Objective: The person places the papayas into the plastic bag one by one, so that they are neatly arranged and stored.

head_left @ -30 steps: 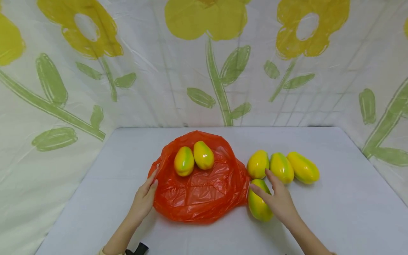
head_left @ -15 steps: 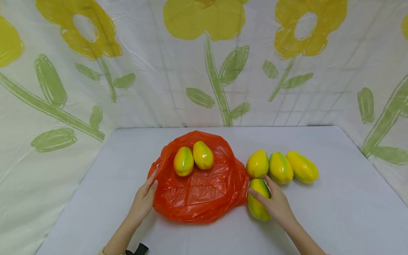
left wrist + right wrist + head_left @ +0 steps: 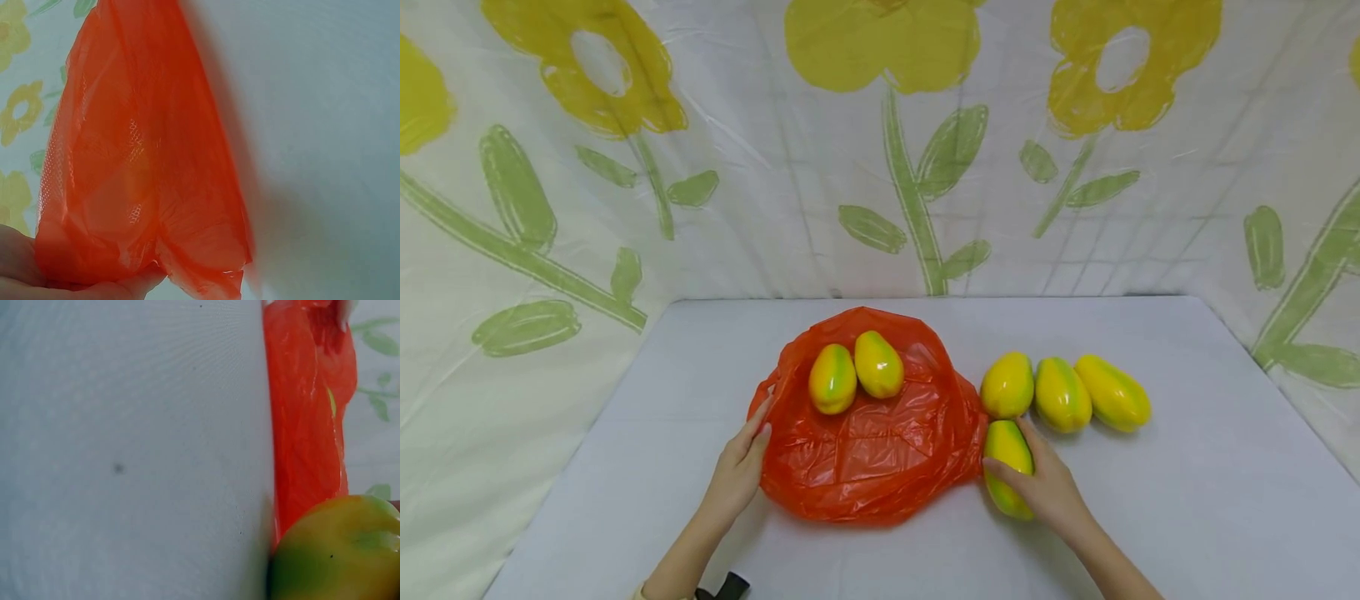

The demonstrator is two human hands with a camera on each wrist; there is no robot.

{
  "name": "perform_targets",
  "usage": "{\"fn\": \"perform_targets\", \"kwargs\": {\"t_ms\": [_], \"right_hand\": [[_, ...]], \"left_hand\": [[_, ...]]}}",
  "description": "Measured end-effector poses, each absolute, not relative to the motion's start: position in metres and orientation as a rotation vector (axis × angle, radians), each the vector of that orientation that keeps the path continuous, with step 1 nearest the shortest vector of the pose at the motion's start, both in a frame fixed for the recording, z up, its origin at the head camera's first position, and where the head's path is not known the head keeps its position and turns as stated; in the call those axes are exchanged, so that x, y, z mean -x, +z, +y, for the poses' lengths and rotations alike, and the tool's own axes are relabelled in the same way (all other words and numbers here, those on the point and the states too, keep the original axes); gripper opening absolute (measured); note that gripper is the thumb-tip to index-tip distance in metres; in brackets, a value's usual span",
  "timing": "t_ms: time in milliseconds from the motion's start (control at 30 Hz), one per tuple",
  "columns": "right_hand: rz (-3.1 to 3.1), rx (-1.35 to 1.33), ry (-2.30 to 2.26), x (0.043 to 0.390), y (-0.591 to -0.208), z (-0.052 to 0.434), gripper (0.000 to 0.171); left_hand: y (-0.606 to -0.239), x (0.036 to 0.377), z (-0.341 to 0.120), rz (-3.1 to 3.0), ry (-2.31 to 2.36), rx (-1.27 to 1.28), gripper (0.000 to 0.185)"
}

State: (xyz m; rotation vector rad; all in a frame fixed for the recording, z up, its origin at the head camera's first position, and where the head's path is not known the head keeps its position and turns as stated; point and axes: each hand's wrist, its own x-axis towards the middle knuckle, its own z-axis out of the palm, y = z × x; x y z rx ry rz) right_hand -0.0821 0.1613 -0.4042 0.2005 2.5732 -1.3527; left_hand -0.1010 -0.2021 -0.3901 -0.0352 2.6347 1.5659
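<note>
Change: your right hand (image 3: pixel 1047 487) has drawn back a little toward you and settled lower over the near papaya (image 3: pixel 1006 457); your left hand and all the fruit lie as they did a second ago.

Head view, right grip: your fingers and thumb curl round the near papaya, which lies on the bench (image 3: pixel 1187 500) just beside the right edge of the orange plastic bag (image 3: pixel 872 450).
Head view, left grip: your left hand (image 3: pixel 737 475) pinches the bag's left rim, fingers lying along the plastic.
Head view, bag: it lies spread out flat, with two papayas (image 3: pixel 856 377) side by side on its far part.
Head view, row: three papayas (image 3: pixel 1063 393) lie touching one another just beyond your right hand.
Head view, backdrop: a flower-print sheet (image 3: pixel 880 150) hangs behind and to both sides.

Left wrist view: the bag (image 3: pixel 144 162) rises from your fingertips (image 3: pixel 119 290), which pinch its lower edge.

Right wrist view: the near papaya (image 3: pixel 334 550) fills the lower right corner, touching the bag (image 3: pixel 306 425); your fingers are out of sight here.
</note>
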Motion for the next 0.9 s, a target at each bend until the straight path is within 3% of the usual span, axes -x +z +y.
{"fn": "perform_targets", "kwargs": {"t_ms": [900], "right_hand": [[2.587, -0.231, -1.307, 0.072, -0.392, 0.158, 0.083]], "left_hand": [[-0.39, 0.102, -0.201, 2.634, 1.569, 0.041, 0.049]]}}
